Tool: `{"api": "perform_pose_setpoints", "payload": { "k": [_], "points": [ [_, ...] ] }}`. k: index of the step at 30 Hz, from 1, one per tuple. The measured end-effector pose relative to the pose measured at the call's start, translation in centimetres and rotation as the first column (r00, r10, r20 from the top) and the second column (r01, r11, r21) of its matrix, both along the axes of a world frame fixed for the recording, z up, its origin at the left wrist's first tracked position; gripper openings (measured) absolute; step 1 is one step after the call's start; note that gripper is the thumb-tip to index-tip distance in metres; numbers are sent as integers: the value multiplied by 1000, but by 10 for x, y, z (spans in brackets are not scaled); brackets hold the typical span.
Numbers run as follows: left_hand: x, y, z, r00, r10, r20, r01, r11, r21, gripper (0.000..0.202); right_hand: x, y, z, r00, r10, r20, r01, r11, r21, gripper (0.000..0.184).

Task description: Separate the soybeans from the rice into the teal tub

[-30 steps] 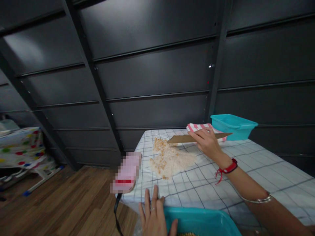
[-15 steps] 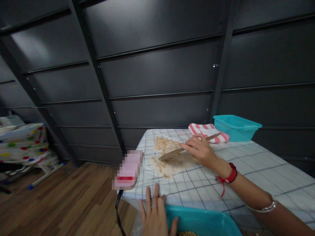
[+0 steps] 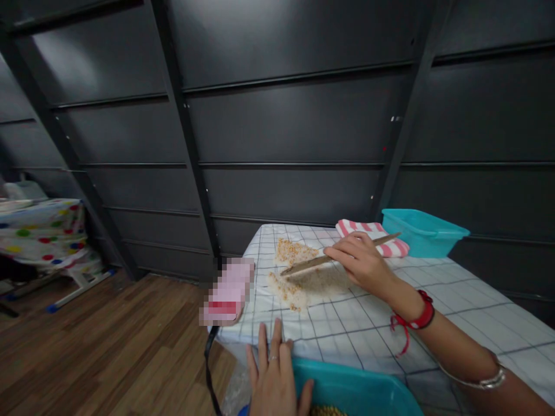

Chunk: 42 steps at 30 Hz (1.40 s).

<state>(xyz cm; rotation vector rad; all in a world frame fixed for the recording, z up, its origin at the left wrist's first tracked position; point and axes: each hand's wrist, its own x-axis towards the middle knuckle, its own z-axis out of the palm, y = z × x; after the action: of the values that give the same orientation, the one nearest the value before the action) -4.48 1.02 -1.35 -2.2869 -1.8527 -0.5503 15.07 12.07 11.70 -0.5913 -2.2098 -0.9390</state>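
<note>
My right hand (image 3: 362,261) grips a flat wooden spatula (image 3: 312,263) and holds its blade edge-down in a pile of pale grain mixed with yellow kernels (image 3: 295,271) on the checked tablecloth (image 3: 368,329). The blade splits the pile into a far heap and a near heap. My left hand (image 3: 273,378) lies flat with fingers stretched out on the left rim of a teal tub (image 3: 359,390) at the table's near edge. Yellow kernels show inside that tub.
A red-and-white striped cloth (image 3: 373,234) and a second teal tub (image 3: 422,231) sit at the table's far end. A blurred pink object (image 3: 228,292) with a black strap hangs off the left edge. Dark metal panels stand behind. Wooden floor and a polka-dot covered table (image 3: 41,231) lie left.
My right hand lowered the spatula from above the pile into the grain and pulled it through, dividing the pile. The left hand stayed on the tub.
</note>
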Motion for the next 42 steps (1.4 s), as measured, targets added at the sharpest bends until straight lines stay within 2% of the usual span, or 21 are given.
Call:
{"api": "perform_pose_setpoints", "payload": {
  "k": [4,7,11,16,19,27,33,37,42],
  "points": [
    [-2,0,0,1000,-6,-3,6,1000,6,36,-24,2,0,998,-7,65,8,1000,-18,25],
    [-5,0,0,1000,-11,-15,11,1000,10,37,-30,2,1,995,6,105,-1,999,-44,24],
    [-14,2,-5,999,-38,4,38,999,4,37,-22,-1,4,990,28,135,-16,996,-90,23],
    [-26,6,-12,989,-132,65,137,988,-75,40,-8,-2,10,991,49,122,-35,993,-111,27],
    [-26,8,-13,991,-105,83,112,990,-84,39,-8,3,9,995,54,84,-46,994,-95,27],
    [-24,8,-11,985,-107,136,124,984,-126,39,-40,12,-9,989,125,73,-120,990,-78,23],
    [-25,7,-9,983,-73,169,105,975,-193,40,-62,18,-12,973,203,105,-193,976,-98,23],
    [-25,7,-14,984,-41,173,65,988,-138,38,-61,25,-7,961,235,145,-216,967,-133,26],
    [-27,8,-19,981,-51,188,63,996,-57,36,-42,29,5,957,228,177,-198,965,-172,26]
  ]
}}
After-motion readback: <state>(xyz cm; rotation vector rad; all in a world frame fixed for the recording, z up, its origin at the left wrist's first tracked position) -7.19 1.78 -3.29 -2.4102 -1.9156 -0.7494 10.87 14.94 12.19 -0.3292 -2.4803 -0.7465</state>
